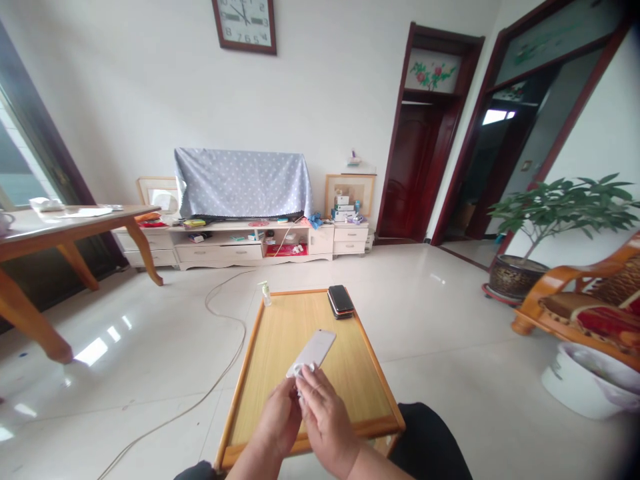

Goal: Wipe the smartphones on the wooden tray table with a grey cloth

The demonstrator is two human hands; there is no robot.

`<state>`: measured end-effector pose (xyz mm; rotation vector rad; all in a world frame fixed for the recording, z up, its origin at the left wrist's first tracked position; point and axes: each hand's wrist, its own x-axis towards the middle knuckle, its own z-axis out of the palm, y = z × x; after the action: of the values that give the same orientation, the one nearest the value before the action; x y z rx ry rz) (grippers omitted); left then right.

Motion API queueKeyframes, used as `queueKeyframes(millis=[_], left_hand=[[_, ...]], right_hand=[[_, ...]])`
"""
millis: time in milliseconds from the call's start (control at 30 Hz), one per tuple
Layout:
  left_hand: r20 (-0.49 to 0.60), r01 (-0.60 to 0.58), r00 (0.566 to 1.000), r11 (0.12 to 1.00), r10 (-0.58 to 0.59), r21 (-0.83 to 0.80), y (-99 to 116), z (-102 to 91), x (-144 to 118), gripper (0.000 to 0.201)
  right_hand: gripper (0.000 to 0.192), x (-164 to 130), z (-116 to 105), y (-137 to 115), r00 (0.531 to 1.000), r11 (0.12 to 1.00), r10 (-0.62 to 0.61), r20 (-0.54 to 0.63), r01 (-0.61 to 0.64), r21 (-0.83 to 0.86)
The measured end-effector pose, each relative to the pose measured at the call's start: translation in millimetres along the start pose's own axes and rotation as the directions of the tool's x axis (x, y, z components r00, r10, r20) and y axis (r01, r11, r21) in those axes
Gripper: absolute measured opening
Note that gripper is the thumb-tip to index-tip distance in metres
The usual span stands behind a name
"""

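Observation:
A pale smartphone (pixel 316 348) with its back up extends forward above the small wooden table. My left hand (pixel 281 415) is closed around its near end, though the fingers are partly hidden. Against that same end my right hand (pixel 326 415) presses a crumpled white tissue (pixel 303 368), fingers held together over it. Near the table's far right corner lies a stack of dark phones (pixel 341 301). A small clear pump bottle (pixel 266 294) with a green top stands by the far left corner.
The low wooden table (pixel 273 333) has a raised rim. A cable (pixel 220 380) runs along the floor to its left. Ahead is a TV cabinet (pixel 220 252) with a cloth-covered TV (pixel 243 183). To the right are a potted plant (pixel 520 270), wooden chair (pixel 580 287) and white bin (pixel 575 383).

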<state>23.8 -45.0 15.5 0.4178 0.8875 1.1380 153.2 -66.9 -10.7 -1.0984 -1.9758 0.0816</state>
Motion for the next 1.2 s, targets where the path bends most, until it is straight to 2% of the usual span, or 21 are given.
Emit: queueKeyframes(millis=[67, 133, 233, 333, 433, 533, 600, 700, 767, 833, 933, 1033, 1100, 1200], left_hand=[[0.061, 0.085, 0.995, 0.994, -0.081, -0.068, 3.1, 2.2, -2.1, 0.025], [0.058, 0.117, 0.992, 0.986, -0.111, -0.118, 5.6, 2.6, -4.5, 0.023], [-0.027, 0.11, 0.993, 0.986, -0.114, -0.124, 6.6, 1.3, -8.1, 0.019], [-0.054, 0.118, 0.991, 0.991, -0.122, -0.07, 5.6, -1.4, -11.1, 0.02], [-0.007, 0.11, 0.994, 0.994, -0.11, -0.002, 4.6, -6.4, -13.0, 0.026], [0.075, 0.101, 0.991, 0.989, -0.109, 0.108, 3.0, -13.0, -13.2, 0.031], [0.136, 0.089, 0.984, 0.975, -0.118, 0.204, 0.7, -17.0, -12.3, 0.033], [0.187, 0.033, 0.978, 0.948, -0.096, 0.317, -4.7, -19.8, -10.0, 0.036], [0.194, -0.013, 0.979, 0.926, -0.066, 0.376, -8.6, -18.9, -8.6, 0.036], [0.191, -0.059, 0.981, 0.899, -0.028, 0.434, -12.0, -16.3, -7.9, 0.036], [0.168, -0.103, 0.985, 0.884, 0.028, 0.456, -15.9, -13.2, -7.6, 0.039], [0.138, -0.102, 0.989, 0.903, 0.048, 0.418, -18.3, -16.7, -6.1, 0.041], [0.119, -0.097, 0.991, 0.908, 0.053, 0.407, -18.8, -22.4, -4.1, 0.039], [0.092, -0.09, 0.994, 0.907, 0.057, 0.411, -18.3, -29.8, -0.6, 0.039]], right_hand=[[0.06, -3.2, -0.8, -10.6, 0.998, 0.998, -0.068, 0.01, 0.068, -0.006], [0.058, -0.3, -4.0, -9.1, 0.998, 0.999, -0.044, -0.037, 0.044, -0.01], [0.049, 14.7, -13.7, 8.0, 0.976, 0.99, 0.131, -0.175, -0.12, 0.074], [0.045, 34.2, -27.8, 28.6, 0.911, 0.918, 0.343, -0.227, -0.274, 0.288], [0.047, 48.5, -42.3, 48.2, 0.833, 0.767, 0.533, -0.152, -0.399, 0.503], [0.049, 51.2, -52.4, 68.1, 0.784, 0.622, 0.62, 0.025, -0.511, 0.593], [0.047, 45.4, -54.0, 78.9, 0.785, 0.645, 0.614, 0.078, -0.557, 0.523], [0.036, 28.1, -47.0, 81.8, 0.847, 0.824, 0.531, -0.002, -0.515, 0.237], [0.036, 14.2, -37.4, 70.8, 0.898, 0.898, 0.439, -0.034, -0.438, 0.037], [0.039, 0.9, -26.6, 50.8, 0.935, 0.932, 0.354, 0.009, -0.352, -0.08], [0.045, -13.4, -14.9, 18.2, 0.967, 0.978, 0.201, 0.158, -0.188, -0.095], [0.051, -17.5, -14.7, 5.9, 0.958, 0.995, 0.088, 0.272, -0.075, -0.058], [0.05, -15.4, -19.6, 13.2, 0.951, 0.996, 0.08, 0.299, -0.067, -0.055], [0.045, -10.5, -27.4, 31.2, 0.951, 0.976, 0.205, 0.229, -0.183, -0.117]])
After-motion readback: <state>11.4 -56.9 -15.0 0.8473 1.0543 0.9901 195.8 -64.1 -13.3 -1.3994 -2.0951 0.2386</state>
